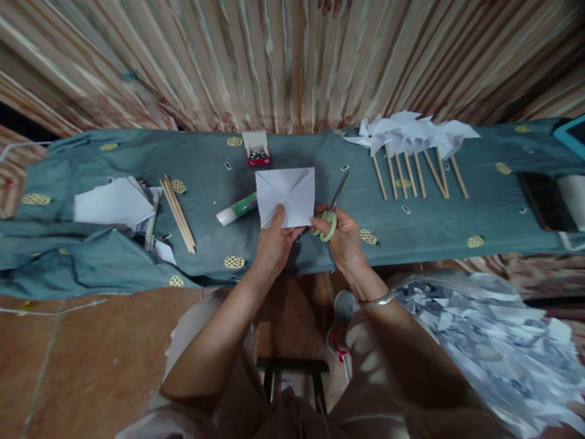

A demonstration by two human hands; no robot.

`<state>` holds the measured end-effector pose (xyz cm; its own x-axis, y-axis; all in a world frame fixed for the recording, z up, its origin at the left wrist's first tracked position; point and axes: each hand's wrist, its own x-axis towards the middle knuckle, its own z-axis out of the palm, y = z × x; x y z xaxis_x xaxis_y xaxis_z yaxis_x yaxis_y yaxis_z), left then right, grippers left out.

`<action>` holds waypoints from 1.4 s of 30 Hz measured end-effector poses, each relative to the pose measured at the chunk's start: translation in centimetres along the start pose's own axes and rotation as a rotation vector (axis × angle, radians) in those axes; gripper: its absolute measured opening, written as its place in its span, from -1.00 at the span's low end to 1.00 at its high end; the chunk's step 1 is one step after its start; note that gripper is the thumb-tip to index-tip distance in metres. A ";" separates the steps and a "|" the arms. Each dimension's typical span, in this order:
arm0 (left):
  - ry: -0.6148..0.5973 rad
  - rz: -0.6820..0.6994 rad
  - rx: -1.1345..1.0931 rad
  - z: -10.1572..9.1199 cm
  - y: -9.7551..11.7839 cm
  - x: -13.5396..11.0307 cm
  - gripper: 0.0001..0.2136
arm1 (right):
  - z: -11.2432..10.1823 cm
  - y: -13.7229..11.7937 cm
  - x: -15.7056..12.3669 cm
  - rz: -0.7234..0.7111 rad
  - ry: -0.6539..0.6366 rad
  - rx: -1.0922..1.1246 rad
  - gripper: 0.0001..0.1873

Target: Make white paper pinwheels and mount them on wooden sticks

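Observation:
A white square sheet of paper (pixel 287 195) is held up over the table, with slits or creases running in from its upper corners. My left hand (pixel 274 241) pinches its lower edge, thumb on top and fingers beneath. My right hand (pixel 342 238) is closed round the green handles of a pair of scissors (pixel 327 227), whose blades point up and to the right, away from the paper. The right fingertips also touch the paper's lower right corner. A glue tube (pixel 237 208) with a white cap lies just left of the sheet, partly hidden behind it.
Behind the paper stands an open small box of metal pins (pixel 258 152). Paper pinwheels on sticks (pixel 414 137) lie at the right. At the left are a paper stack (pixel 114 204) and loose wooden sticks (pixel 178 213). A phone (pixel 542 201) rests far right; a bag of paper pieces (pixel 493 341) sits below.

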<state>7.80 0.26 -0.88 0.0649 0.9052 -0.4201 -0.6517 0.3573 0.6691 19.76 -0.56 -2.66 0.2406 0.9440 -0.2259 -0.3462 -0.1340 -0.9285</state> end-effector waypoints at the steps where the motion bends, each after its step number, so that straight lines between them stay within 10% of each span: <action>1: -0.008 0.007 -0.004 -0.1 0.2 0.1 -0.64 | -0.1 0.0 0.0 0.000 -0.003 -0.011 -0.58; 18: -0.039 0.050 0.055 -1.2 2.4 0.6 -0.61 | -3.8 -3.9 -2.4 0.283 -0.637 -0.445 -0.45; 42: -0.056 -0.056 0.069 -0.5 1.8 0.1 -0.62 | -4.1 -3.4 -2.1 0.252 -0.653 -0.435 -0.47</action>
<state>6.24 0.85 0.00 0.1431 0.8943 -0.4239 -0.5926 0.4205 0.6870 24.13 -3.36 -0.22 -0.4200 0.8370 -0.3508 0.0953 -0.3437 -0.9342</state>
